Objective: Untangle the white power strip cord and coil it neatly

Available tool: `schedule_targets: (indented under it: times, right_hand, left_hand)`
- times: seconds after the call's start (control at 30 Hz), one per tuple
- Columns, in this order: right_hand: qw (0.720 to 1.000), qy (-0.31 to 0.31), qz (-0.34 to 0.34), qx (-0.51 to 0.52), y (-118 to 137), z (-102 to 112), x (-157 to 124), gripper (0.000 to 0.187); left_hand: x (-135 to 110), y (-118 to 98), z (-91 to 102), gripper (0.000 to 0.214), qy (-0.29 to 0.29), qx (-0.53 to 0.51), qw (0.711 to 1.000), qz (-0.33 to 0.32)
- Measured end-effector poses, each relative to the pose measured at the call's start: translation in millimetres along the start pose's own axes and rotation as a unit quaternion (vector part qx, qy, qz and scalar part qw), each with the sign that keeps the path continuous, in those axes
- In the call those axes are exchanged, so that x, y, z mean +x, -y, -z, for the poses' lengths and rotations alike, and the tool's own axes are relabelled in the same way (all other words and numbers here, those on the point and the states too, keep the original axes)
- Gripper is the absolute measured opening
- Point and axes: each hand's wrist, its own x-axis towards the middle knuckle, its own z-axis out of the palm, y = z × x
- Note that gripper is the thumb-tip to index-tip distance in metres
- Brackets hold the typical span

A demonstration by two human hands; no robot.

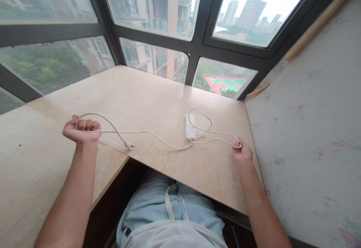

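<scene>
A white power strip [190, 127] lies on the tabletop, its long white cord [158, 134] spread out to both sides. My left hand [83, 128] is closed around the cord near its plug end, palm up. From that hand a loop of cord arches over and comes down to the plug [129, 146], which rests on the table with its prongs to the right. At the right, the fingers of my right hand [242, 151] pinch a bend of the same cord. Between the strip and my right hand the cord makes a loose loop that crosses over the strip.
The pale marbled tabletop [135, 90] has a corner cut at its front edge, where my legs are. Dark-framed windows [194, 52] rise behind it. A floral-papered wall [304, 139] closes off the right side, with loose trim [258, 91] at its corner.
</scene>
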Motion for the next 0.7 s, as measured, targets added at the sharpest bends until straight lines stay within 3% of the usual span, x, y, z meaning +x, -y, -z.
schedule_targets:
  times: [0.23, 0.33, 0.4, 0.53, 0.63, 0.7]
  right_hand:
    - [0.997, -0.071, 0.001, 0.019, 7.8, 29.5, 6.7, 0.014]
    - [0.997, -0.077, 0.004, 0.019, 1.3, 31.9, 0.9, 0.008]
    - [0.997, -0.072, 0.002, 0.011, -2.7, 32.7, -4.1, 0.007]
    - [0.996, -0.035, 0.017, -0.079, -5.5, 36.3, -14.0, 0.016]
    - [0.962, -0.032, 0.132, -0.236, -0.2, 37.8, -23.5, 0.031]
    - [0.898, -0.026, 0.267, -0.348, 7.8, 34.7, -33.7, 0.041]
  left_hand:
    - [70.3, 0.8, 21.0, 0.022, 0.016, 0.129, 0.991, 0.007]
    - [89.3, 7.6, 18.7, 0.017, -0.04, 0.183, 0.982, 0.031]
    - [97.3, 13.4, 14.5, 0.02, -0.045, 0.279, 0.958, 0.045]
    - [104.0, 27.0, 12.7, 0.025, 0.044, 0.45, 0.891, 0.044]
    - [105.1, 37.7, 19.7, 0.023, 0.103, 0.483, 0.869, 0.026]
    - [106.6, 43.4, 24.8, 0.027, 0.152, 0.497, 0.854, -0.006]
